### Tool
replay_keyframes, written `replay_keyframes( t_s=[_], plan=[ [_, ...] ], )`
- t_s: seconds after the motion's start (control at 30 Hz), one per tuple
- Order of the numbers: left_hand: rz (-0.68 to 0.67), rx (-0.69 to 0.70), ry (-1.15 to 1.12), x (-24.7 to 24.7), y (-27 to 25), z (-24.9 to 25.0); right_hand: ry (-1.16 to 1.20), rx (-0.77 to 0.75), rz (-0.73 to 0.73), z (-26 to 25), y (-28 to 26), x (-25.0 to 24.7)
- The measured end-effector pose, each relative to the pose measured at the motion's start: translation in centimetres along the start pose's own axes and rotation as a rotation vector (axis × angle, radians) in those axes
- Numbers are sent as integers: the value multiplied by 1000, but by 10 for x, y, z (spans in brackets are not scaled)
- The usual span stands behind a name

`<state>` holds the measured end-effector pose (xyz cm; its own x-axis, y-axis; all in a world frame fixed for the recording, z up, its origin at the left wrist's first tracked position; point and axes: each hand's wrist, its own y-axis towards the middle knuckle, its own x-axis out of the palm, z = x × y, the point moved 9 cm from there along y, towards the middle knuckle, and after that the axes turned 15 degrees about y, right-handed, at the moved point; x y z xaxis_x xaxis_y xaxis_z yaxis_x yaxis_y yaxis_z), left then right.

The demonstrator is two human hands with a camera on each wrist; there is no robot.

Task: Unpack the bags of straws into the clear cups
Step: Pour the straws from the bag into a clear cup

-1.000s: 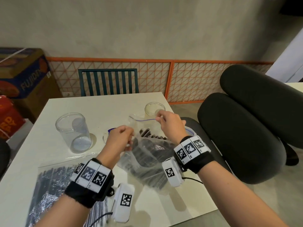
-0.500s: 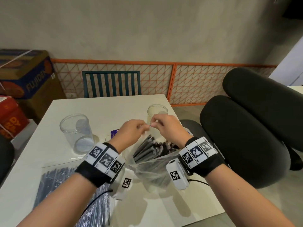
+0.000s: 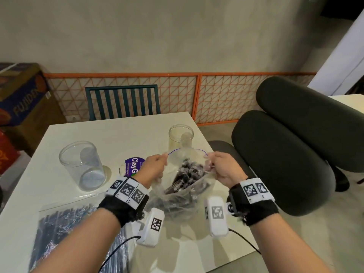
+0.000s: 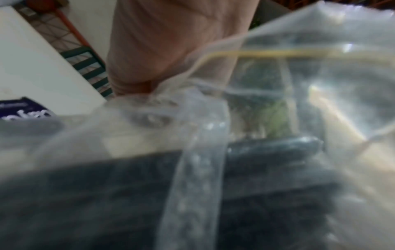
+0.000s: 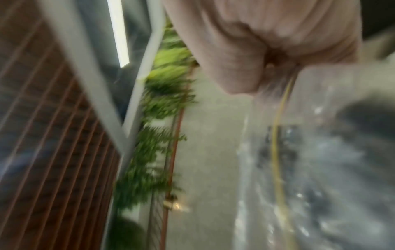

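Left hand: left hand [image 3: 152, 168] with fingers curled, pinching the left edge of the open bag's mouth; in the left wrist view the plastic bunches under the fingers [image 4: 171, 50], though that picture is blurred.
Right hand: right hand [image 3: 223, 169] with fingers curled, pinching the right edge of the same bag's mouth; the right wrist view, also blurred, shows the fingers [image 5: 267, 42] closed over the plastic.
Open bag: clear zip bag [image 3: 183, 192] held between the two hands, its mouth spread wide, with a thin blue line along the far lip.
Straws: dark straws [image 3: 189, 174] stand bundled inside the open bag, their ends facing up through the mouth.
Second bag: flat clear bag of dark straws [image 3: 65, 229] lies on the table, left of the open bag and partly under the left forearm.
Large cup: clear cup [image 3: 82, 164] stands upright on the table, well left of the open bag.
Small cup: smaller clear cup [image 3: 180, 136] stands upright just behind the open bag, near the table's far right corner.
Lid: purple round lid [image 3: 132, 166] with white lettering lies on the table, just left of the open bag, behind the left hand.
Table: white table [image 3: 118, 131] carries all of these.
Chairs: green slatted chair [image 3: 122, 101] beyond the table's far edge; black padded chair [image 3: 285, 154] right of the open bag.
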<state>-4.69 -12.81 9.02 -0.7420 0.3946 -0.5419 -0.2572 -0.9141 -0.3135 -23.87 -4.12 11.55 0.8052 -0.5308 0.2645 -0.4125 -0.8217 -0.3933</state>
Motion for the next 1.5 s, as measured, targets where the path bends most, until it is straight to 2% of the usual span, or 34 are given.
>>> replay_keyframes(
  t_s=[0.07,0.13,0.2,0.27,0.37,0.4,0.43,0.47,0.53,0.6,0.63,0.67,0.73,0.8,0.87,0.93,1.0,1.07,1.13,1.17,1.23,1.33,1.4,1.5],
  plan=[
    [-32,-38,-40,3,1,-7,340,256,-18,29,6,10],
    [-50,-83,-66,1,0,-14,469,364,-17,45,14,15],
    [-122,-145,74,-6,-12,-23,537,389,-10,49,19,16],
    [-250,-219,231,-10,-31,-36,664,415,-59,47,16,22],
    [-534,-295,57,5,-62,-43,651,322,-113,34,9,29],
    [-605,-284,-64,14,-70,-39,596,278,-128,31,7,31],
    [-617,-278,-209,20,-71,-36,485,227,-148,27,5,34],
    [-585,-280,-368,23,-70,-32,276,142,-157,21,2,35],
    [-465,-306,-705,24,-61,-31,-341,-29,-111,3,-10,34],
    [-390,-343,-1062,28,-59,-29,-972,-140,55,-13,-17,22],
    [-368,-350,-1193,30,-58,-28,-1131,-142,118,-17,-19,16],
    [-360,-347,-1269,34,-59,-25,-1124,-110,109,-15,-22,14],
    [-361,-368,-1301,44,-62,-25,-839,14,-12,3,-27,18],
    [-351,-420,-1302,55,-60,-33,-554,47,-74,17,-29,22],
    [-292,-488,-1294,63,-48,-54,-210,54,-66,24,-24,20],
    [-231,-527,-1240,66,-37,-75,139,153,-123,40,-18,22],
    [-227,-530,-1210,65,-31,-82,438,283,-162,62,-14,23],
    [-227,-483,-1123,56,-32,-78,593,392,-184,83,-14,25],
    [-198,-424,-1001,44,-39,-64,530,474,-221,101,-18,30],
    [-165,-378,-918,37,-42,-57,388,453,-207,102,-20,30],
    [-118,-277,-674,26,-39,-51,-16,288,-116,93,-16,16],
    [-243,-173,-308,27,-39,-46,-405,-28,-140,62,-9,13],
    [-281,-172,-214,28,-39,-52,-544,-161,-170,49,-8,17],
    [-168,-198,-183,18,-35,-55,-570,-274,-79,32,-11,18]
  ],
)
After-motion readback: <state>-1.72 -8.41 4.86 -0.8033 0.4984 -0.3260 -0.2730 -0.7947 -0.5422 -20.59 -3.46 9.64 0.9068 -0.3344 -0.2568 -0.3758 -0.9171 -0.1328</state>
